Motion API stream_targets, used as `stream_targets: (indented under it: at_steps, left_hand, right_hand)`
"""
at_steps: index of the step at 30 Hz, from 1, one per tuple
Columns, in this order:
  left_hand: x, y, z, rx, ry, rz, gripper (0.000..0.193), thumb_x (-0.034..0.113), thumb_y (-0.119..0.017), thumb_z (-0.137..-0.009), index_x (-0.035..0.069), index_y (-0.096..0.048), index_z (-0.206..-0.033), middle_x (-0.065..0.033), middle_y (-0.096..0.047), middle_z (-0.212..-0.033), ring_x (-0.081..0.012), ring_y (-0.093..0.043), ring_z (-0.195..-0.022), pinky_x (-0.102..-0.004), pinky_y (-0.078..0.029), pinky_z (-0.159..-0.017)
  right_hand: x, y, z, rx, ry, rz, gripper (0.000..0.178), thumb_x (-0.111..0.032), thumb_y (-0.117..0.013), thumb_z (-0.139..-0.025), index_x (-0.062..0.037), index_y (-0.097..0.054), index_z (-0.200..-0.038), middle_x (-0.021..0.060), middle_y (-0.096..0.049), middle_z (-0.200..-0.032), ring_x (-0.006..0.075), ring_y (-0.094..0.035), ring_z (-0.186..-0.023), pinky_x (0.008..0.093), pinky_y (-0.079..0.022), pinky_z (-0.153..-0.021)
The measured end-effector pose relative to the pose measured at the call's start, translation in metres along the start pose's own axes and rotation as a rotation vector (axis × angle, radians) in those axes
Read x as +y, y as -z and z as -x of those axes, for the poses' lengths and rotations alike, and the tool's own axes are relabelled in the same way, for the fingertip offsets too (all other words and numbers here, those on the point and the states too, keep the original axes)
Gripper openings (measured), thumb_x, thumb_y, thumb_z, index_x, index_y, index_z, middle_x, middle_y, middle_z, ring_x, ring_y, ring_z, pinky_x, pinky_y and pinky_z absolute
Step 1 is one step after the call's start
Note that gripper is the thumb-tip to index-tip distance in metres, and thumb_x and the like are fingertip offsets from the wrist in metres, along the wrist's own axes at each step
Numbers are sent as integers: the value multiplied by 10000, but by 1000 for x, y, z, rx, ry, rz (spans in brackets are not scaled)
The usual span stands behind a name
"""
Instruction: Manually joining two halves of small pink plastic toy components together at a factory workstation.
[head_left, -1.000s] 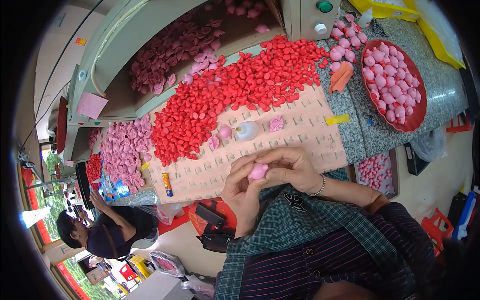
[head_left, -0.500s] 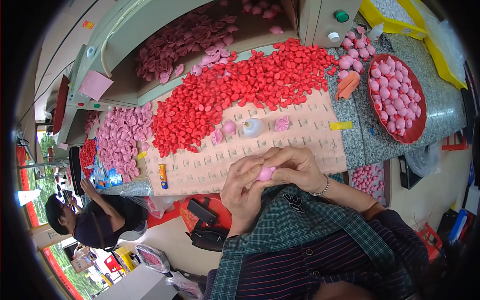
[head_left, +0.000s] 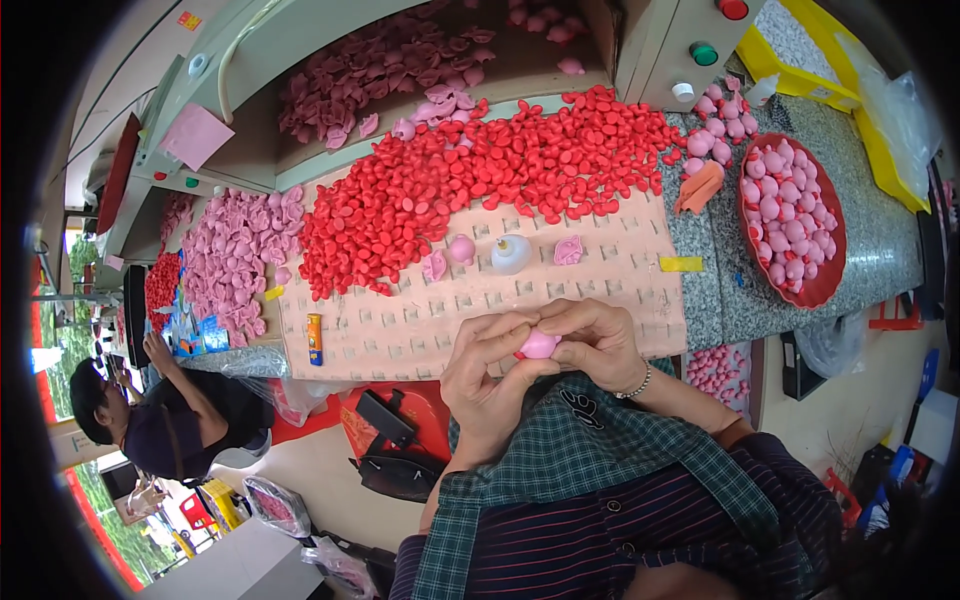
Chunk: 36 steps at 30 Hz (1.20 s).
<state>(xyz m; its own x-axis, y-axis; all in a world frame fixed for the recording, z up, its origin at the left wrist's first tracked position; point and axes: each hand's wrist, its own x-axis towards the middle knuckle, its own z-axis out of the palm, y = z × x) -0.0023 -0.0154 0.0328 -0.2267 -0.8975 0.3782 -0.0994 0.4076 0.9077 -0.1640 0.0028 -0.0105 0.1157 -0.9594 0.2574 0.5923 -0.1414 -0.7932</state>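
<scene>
Bright, fairly even light, with glare far left and bent, blackened edges.

Head view, one entry. Left fisheye of a side-by-side, head-worn pair; upright, unmirrored. Aim: steeply downward, past the wearer's striped shirt point(head_left: 560, 545) at 5 o'clock. Range: close; left hand point(head_left: 485, 380) and right hand point(head_left: 603, 345) just off centre, toward 4. Field: very wide, edges bowed; pale cabinet point(head_left: 648, 65) across 11 to 1, red dish point(head_left: 824, 287) between 2 and 3, co-worker point(head_left: 165, 435) at 8.
</scene>
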Motion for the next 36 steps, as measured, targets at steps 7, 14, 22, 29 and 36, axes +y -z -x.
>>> stream_targets:
  at_steps: [7, 14, 22, 29, 36]
  left_hand:
    - [6, -8, -1, -8, 31, -67, 381, 12, -803, -772, 20, -632, -1112, -166, -648, -1211, -243, -541, -1118, -364, -444, -977]
    - [3, -10, 0, -7, -41, -21, 277, -19, -750, -823, 23, -624, -1066, -150, -652, -1197, -232, -512, -1140, -358, -441, -974]
    - [-3, -14, 3, 6, 32, 216, 192, -37, -675, -887, 34, -611, -1054, -159, -651, -1189, -231, -523, -1150, -352, -447, -979]
    - [-8, -15, 3, 13, 40, 270, 196, -39, -671, -890, 40, -608, -1058, -160, -647, -1185, -230, -536, -1147, -350, -452, -971]
    - [0, -21, 1, 133, 143, 144, 231, 4, -785, -793, 50, -665, -984, -97, -709, -1089, -230, -541, -1076, -355, -448, -949]
  right_hand:
    - [12, 0, 1, -19, -155, -456, 274, -17, -555, -981, -11, -500, -1249, 155, -617, -1229, 205, -632, -1112, 332, -523, -953]
    - [18, 0, 5, 6, -173, -524, 233, -5, -542, -985, -32, -522, -1216, 151, -628, -1211, 207, -630, -1115, 335, -514, -964]
    - [23, 0, 8, 44, -58, -368, 238, 36, -552, -968, -30, -530, -1196, 140, -639, -1198, 177, -620, -1136, 322, -492, -988]
    - [25, 3, 8, 29, -2, -301, 220, 32, -556, -968, -24, -530, -1179, 138, -630, -1216, 172, -615, -1140, 317, -487, -990]
    - [21, 2, 6, 33, -182, -540, 236, -20, -552, -986, -82, -530, -1212, 120, -609, -1243, 172, -601, -1129, 348, -506, -961]
